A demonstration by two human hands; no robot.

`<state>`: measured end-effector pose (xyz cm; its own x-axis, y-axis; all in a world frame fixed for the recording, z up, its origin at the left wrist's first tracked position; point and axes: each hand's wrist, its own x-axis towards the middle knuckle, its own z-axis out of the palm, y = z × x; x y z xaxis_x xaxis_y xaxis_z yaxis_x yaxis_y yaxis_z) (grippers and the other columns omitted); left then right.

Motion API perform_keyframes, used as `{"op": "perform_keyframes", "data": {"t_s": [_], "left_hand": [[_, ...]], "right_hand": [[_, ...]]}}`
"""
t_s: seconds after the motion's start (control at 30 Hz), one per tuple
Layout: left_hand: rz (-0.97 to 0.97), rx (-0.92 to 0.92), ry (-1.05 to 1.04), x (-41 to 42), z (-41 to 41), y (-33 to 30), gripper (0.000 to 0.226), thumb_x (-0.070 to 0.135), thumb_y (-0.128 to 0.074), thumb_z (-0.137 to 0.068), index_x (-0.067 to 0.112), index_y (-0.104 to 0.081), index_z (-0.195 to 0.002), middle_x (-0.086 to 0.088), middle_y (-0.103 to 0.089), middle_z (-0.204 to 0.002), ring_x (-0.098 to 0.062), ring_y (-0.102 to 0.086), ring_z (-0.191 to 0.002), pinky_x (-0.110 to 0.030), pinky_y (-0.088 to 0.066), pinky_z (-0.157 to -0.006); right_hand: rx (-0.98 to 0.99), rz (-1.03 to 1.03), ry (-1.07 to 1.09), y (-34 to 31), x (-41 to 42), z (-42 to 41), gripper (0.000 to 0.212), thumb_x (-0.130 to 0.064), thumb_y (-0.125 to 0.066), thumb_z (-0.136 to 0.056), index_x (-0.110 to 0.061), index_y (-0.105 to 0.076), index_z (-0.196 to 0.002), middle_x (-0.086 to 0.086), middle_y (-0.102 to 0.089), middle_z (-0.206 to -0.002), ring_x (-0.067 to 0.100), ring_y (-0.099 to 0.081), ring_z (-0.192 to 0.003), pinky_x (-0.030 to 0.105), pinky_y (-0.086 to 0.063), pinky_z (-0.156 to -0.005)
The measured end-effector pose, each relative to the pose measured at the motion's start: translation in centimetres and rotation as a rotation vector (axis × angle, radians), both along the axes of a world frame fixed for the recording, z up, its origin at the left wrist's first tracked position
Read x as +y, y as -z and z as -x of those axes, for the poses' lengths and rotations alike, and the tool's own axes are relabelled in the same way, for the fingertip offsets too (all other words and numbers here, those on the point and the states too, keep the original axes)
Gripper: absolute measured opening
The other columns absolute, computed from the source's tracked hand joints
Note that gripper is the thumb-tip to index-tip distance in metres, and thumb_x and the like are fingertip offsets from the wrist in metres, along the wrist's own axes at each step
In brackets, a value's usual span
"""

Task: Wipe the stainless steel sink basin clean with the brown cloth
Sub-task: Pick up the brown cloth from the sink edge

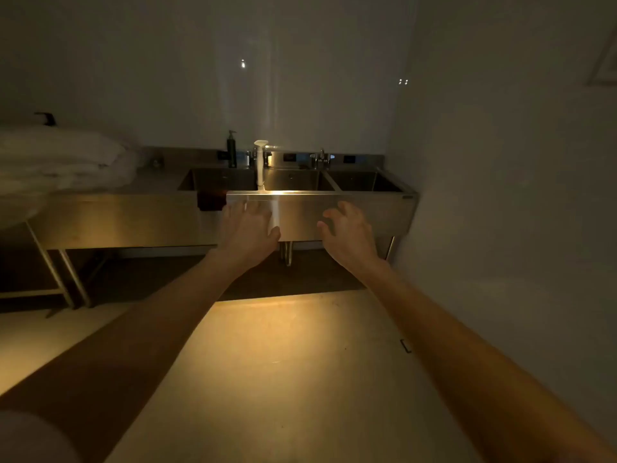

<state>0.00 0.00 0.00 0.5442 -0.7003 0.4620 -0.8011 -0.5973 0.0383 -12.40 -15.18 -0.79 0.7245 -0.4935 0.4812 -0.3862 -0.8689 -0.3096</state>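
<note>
You are reaching both bare hands toward the steel sink in dim light.

Your left hand (248, 225) and right hand (347, 228) are hovering apart before the sink (300, 212) front panel, fingers spread loosely, holding nothing. The brown cloth (211, 199) is hanging over the sink's front rim, just left of your left hand. A dark soap bottle (231, 149) is standing behind the sink's 3 basins.

Dim commercial kitchen, three-basin stainless steel sink (367, 195), faucets (321, 158), soap dispenser (231, 149)
</note>
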Motion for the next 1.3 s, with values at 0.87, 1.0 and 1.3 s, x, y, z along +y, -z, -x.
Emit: {"op": "perform_keyframes", "data": {"t_s": [0.87, 1.0, 1.3], "left_hand": [[-0.147, 0.131, -0.19, -17.9, -14.3, 9.0, 0.04, 0.041, -0.044, -0.095, 0.016, -0.054, -0.125, -0.009, -0.049, -0.135, -0.029, -0.036, -0.13, -0.049, -0.023, -0.109], [-0.15, 0.145, -0.211, -19.2, -16.6, 10.7, 0.042, 0.042, -0.042, -0.096, 0.017, -0.055, -0.127, -0.008, -0.049, -0.137, -0.028, -0.037, -0.129, -0.049, -0.021, -0.11], [-0.135, 0.279, -0.228, -20.4, -25.1, 14.6, 0.041, 0.04, -0.042, -0.097, 0.018, -0.052, -0.13, -0.007, -0.048, -0.139, -0.026, -0.036, -0.133, -0.049, -0.019, -0.113]], "right_hand": [[0.186, -0.193, -0.112, 8.6, -19.2, -16.2, 0.039, -0.037, -0.045, -0.099, -0.022, -0.047, -0.135, 0.003, -0.041, -0.145, 0.023, -0.033, -0.136, 0.045, -0.032, -0.112], [0.219, -0.177, -0.117, 10.0, -19.9, -18.8, 0.039, -0.039, -0.044, -0.099, -0.024, -0.048, -0.135, 0.002, -0.04, -0.147, 0.024, -0.031, -0.138, 0.048, -0.028, -0.114], [0.325, -0.199, -0.077, 14.3, -21.4, -28.3, 0.044, -0.045, -0.042, -0.098, -0.025, -0.046, -0.138, 0.004, -0.036, -0.151, 0.03, -0.024, -0.143, 0.052, -0.021, -0.116]]}}
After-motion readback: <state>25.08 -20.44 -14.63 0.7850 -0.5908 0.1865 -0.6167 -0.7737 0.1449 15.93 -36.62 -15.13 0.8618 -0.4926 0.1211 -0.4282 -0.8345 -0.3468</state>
